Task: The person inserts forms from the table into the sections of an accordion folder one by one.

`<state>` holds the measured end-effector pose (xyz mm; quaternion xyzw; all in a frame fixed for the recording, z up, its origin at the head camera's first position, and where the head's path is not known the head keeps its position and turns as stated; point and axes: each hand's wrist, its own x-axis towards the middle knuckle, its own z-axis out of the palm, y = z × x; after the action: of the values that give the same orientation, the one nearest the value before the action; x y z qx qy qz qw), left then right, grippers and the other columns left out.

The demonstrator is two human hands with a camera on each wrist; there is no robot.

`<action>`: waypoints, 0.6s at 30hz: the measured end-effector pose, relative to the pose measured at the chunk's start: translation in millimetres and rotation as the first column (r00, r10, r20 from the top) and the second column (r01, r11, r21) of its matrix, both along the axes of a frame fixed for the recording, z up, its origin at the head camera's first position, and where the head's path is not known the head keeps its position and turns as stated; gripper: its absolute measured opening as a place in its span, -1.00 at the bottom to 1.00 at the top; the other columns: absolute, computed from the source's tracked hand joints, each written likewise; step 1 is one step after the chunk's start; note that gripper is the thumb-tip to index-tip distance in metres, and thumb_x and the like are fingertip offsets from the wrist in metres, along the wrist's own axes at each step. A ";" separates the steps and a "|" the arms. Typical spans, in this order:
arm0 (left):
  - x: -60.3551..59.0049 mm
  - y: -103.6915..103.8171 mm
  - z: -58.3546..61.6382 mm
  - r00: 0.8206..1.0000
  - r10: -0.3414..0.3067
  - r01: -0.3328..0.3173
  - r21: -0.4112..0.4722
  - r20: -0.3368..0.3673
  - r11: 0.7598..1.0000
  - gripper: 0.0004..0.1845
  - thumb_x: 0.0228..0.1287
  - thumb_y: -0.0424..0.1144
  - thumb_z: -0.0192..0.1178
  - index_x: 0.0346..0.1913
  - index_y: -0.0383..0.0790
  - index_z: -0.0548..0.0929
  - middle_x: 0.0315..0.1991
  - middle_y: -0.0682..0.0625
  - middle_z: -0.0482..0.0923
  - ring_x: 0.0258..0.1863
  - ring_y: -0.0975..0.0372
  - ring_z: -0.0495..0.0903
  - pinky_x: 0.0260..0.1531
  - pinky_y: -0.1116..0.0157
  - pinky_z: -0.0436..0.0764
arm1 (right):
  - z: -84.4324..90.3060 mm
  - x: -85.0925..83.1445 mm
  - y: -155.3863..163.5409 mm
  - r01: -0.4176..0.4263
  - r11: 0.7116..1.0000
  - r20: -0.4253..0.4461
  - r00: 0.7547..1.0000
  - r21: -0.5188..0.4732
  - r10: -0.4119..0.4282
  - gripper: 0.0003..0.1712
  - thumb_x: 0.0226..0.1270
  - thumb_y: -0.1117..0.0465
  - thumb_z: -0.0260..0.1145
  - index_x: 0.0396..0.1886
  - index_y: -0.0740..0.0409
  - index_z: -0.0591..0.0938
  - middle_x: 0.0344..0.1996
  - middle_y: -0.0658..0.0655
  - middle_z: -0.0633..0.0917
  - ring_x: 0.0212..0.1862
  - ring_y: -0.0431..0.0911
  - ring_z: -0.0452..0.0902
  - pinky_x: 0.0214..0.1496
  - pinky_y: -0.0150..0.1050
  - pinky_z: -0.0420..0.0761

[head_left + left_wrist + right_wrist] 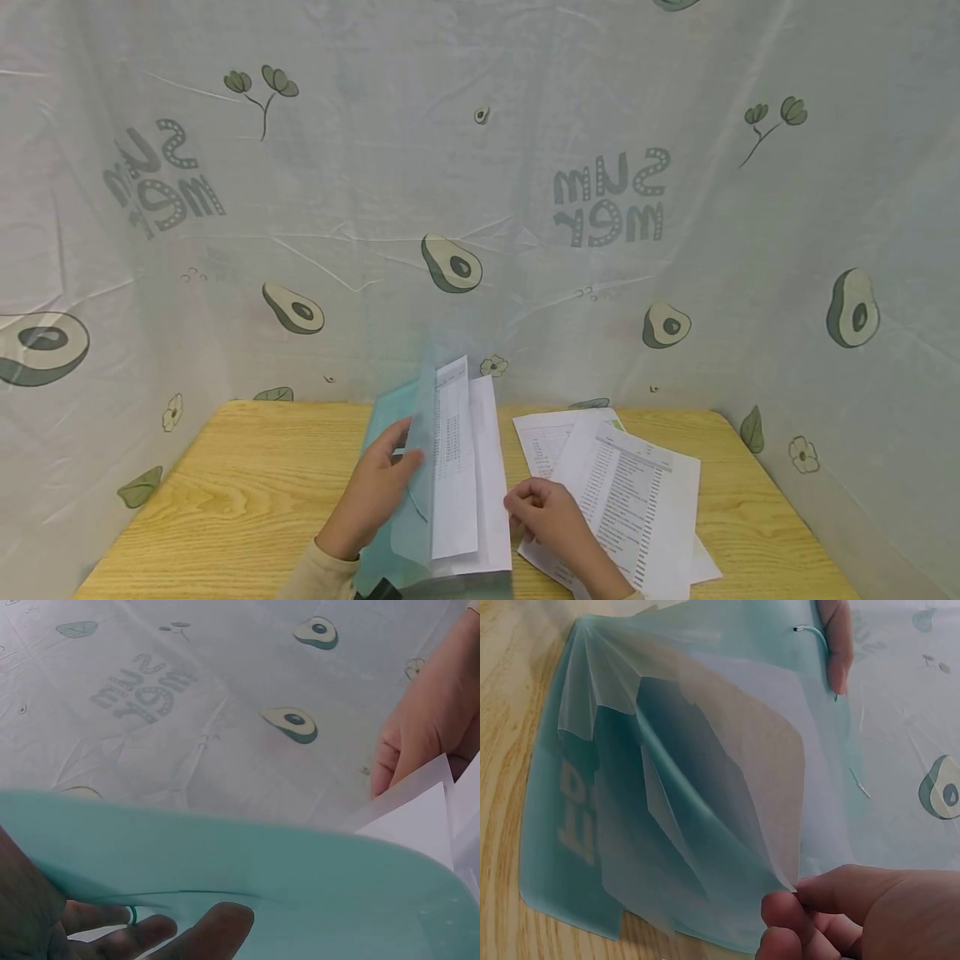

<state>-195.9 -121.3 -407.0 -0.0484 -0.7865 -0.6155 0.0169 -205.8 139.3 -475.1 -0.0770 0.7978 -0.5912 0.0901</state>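
Tabletop: hand (870,915) pinching folder (682,787) divider.

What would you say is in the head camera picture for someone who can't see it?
Two hands work at a teal folder on a wooden table: the left hand holds its flap up, with printed sheets standing inside, and the right hand rests by their edge. More printed pages lie to the right, before an avocado-print cloth.

A light wooden table (225,500) with visible grain is enclosed on three sides by a pale, creased cloth backdrop (480,167). The cloth is printed with halved avocados (451,263), small flowers, leaf sprigs and mirrored lettering (609,198). Everything is evenly, softly lit.
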 end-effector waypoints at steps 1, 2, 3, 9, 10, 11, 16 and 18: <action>-0.3 0.5 -0.4 1.000 0.003 -0.003 -0.005 -0.001 1.000 -0.42 0.55 -0.32 0.09 0.55 -0.34 0.28 0.37 -0.32 0.41 0.21 -0.09 0.57 0.07 -0.04 0.63 | -0.6 0.2 -0.9 -0.003 1.000 -0.006 1.000 -0.001 0.003 -0.77 0.45 0.15 0.37 -0.26 0.27 0.68 -0.52 0.09 0.70 -0.58 -0.18 0.48 -0.50 -0.36 0.52; -0.4 0.9 -0.8 1.000 0.003 -0.003 -0.010 -0.004 1.000 -0.42 0.56 -0.32 0.09 0.54 -0.34 0.28 0.37 -0.32 0.42 0.20 -0.09 0.58 0.07 -0.04 0.63 | -1.3 0.3 -1.8 -0.006 1.000 -0.010 1.000 -0.005 0.006 -0.77 0.45 0.16 0.37 -0.25 0.28 0.68 -0.51 0.09 0.70 -0.58 -0.18 0.47 -0.50 -0.36 0.53; -0.8 1.5 -1.4 1.000 0.006 -0.006 -0.016 -0.002 1.000 -0.42 0.56 -0.32 0.09 0.55 -0.33 0.29 0.37 -0.31 0.42 0.20 -0.08 0.58 0.06 -0.03 0.63 | -2.0 0.4 -2.8 -0.011 1.000 -0.014 1.000 -0.010 0.011 -0.78 0.45 0.17 0.36 -0.25 0.28 0.68 -0.51 0.09 0.70 -0.57 -0.18 0.47 -0.49 -0.36 0.54; -2.3 5.6 -5.0 1.000 0.002 -0.001 -0.043 0.014 0.999 -0.42 0.55 -0.30 0.11 0.54 -0.31 0.31 0.37 -0.28 0.43 0.18 -0.04 0.59 0.05 -0.01 0.63 | -4.4 2.4 -8.7 -0.024 0.999 -0.016 1.000 -0.031 0.024 -0.80 0.45 0.19 0.36 -0.25 0.29 0.67 -0.51 0.09 0.69 -0.55 -0.17 0.46 -0.46 -0.35 0.56; -1.9 6.0 -5.0 1.000 0.000 0.000 -0.041 0.009 0.999 -0.42 0.55 -0.30 0.11 0.54 -0.32 0.31 0.36 -0.29 0.43 0.17 -0.05 0.59 0.05 -0.01 0.63 | -4.3 3.0 -9.9 -0.020 0.999 -0.015 1.000 -0.030 0.020 -0.80 0.45 0.19 0.37 -0.25 0.28 0.67 -0.51 0.09 0.69 -0.54 -0.17 0.47 -0.46 -0.36 0.56; -1.3 6.4 -4.8 1.000 -0.003 0.004 -0.034 0.005 0.999 -0.42 0.55 -0.30 0.11 0.54 -0.32 0.30 0.35 -0.29 0.43 0.17 -0.05 0.59 0.04 -0.01 0.64 | -3.9 3.6 -11.4 -0.014 0.999 -0.019 1.000 -0.029 0.014 -0.80 0.45 0.19 0.37 -0.25 0.28 0.67 -0.51 0.10 0.69 -0.53 -0.16 0.47 -0.46 -0.36 0.55; 0.9 9.7 -6.1 0.999 -0.027 0.027 -0.024 -0.026 0.999 -0.42 0.56 -0.31 0.10 0.54 -0.36 0.29 0.33 -0.31 0.45 0.16 -0.04 0.60 0.03 -0.01 0.63 | -3.6 4.8 -15.4 0.024 0.999 -0.066 0.998 0.032 -0.022 -0.81 0.43 0.18 0.39 -0.27 0.24 0.69 -0.48 0.07 0.67 -0.49 -0.17 0.50 -0.42 -0.39 0.54; 1.2 11.7 -6.9 0.999 -0.036 0.035 -0.028 -0.027 0.999 -0.42 0.56 -0.31 0.10 0.54 -0.36 0.28 0.32 -0.30 0.45 0.16 -0.04 0.59 0.04 -0.02 0.63 | -4.5 4.5 -15.6 0.040 0.997 -0.089 0.995 0.068 -0.034 -0.82 0.42 0.16 0.40 -0.27 0.21 0.69 -0.48 0.03 0.65 -0.50 -0.19 0.49 -0.41 -0.40 0.53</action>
<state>-194.7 -109.5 -413.8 -0.0709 -0.7936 -0.6041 0.0161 -201.3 123.8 -479.6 -0.0850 0.8224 -0.5607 0.0465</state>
